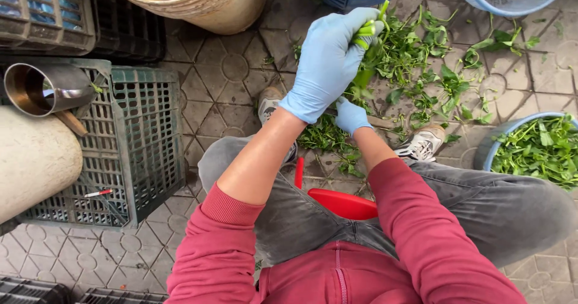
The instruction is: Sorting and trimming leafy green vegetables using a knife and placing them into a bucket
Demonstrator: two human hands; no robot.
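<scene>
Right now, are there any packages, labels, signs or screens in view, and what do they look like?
None in view. Only unlabelled containers: a grey-green plastic crate at left, a blue basin of green leaves at right, a cream bucket at top.

An outdoor yard or back area used for food preparation, such as behind a kitchen or market stall. The ground is patterned paving strewn with leafy green trimmings. Plastic crates stand about, with a large beige tub, blue basins of greens and a metal jug.
</scene>
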